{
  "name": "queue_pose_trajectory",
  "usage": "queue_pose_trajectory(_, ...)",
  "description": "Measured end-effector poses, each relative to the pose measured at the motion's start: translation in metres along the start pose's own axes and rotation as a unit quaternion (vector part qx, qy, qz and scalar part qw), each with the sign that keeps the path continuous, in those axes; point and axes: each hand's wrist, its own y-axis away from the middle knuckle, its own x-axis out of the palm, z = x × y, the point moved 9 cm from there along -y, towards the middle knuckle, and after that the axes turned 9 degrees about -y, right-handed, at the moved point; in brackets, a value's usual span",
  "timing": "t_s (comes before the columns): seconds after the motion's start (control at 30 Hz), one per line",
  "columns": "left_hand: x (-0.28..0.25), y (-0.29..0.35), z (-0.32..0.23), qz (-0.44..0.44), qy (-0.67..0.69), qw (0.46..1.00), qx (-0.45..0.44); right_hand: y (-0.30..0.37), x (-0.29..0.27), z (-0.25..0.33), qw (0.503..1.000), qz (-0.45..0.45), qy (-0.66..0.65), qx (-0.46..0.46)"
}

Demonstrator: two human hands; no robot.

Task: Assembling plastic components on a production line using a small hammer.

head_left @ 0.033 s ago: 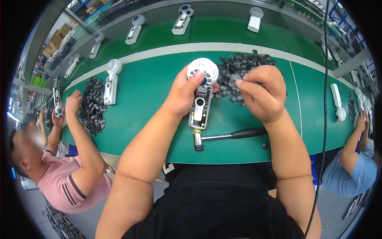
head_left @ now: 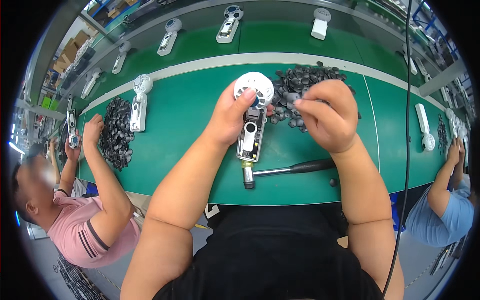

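My left hand point(head_left: 229, 117) is wrapped round a white handheld device point(head_left: 254, 85) with a round, slotted head and a see-through body showing a circuit board. The thumb presses on the head near a dark blue centre. My right hand point(head_left: 330, 115) pinches a small dark grey plastic piece point(head_left: 290, 96) between thumb and fingertips, just right of the head. Behind it spreads a pile of similar black pieces point(head_left: 312, 75). The device's lower end meets the head of a hammer point(head_left: 247, 175), whose black handle point(head_left: 312, 165) points right.
Another pile of black pieces point(head_left: 116, 135) and a white device point(head_left: 139, 107) lie left on the green table point(head_left: 175, 150). More devices point(head_left: 229, 25) stand on the green belt beyond. Co-workers sit left point(head_left: 90, 215) and right point(head_left: 442, 212). A black cable point(head_left: 407, 125) hangs at right.
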Motion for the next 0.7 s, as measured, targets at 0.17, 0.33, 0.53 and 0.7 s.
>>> queue_pose_trajectory(0.17,0.014,0.009,-0.017,-0.011,-0.075,0.997,0.012,0.030,0.034,-0.048,0.870,-0.022,-0.299,0.392)
queue_pose_trajectory(0.33,0.015,0.010,-0.014,-0.010,-0.088,0.996,0.005,0.041,0.064,-0.053,0.749,-0.009,-0.457,0.480)
queue_pose_trajectory(0.53,0.016,0.010,-0.009,0.017,-0.114,0.993,0.007,0.036,0.063,-0.048,0.836,0.081,-0.344,0.419)
queue_pose_trajectory(0.7,0.010,0.003,0.001,0.036,-0.053,0.998,-0.022,0.019,0.064,-0.042,0.934,0.136,-0.156,0.293)
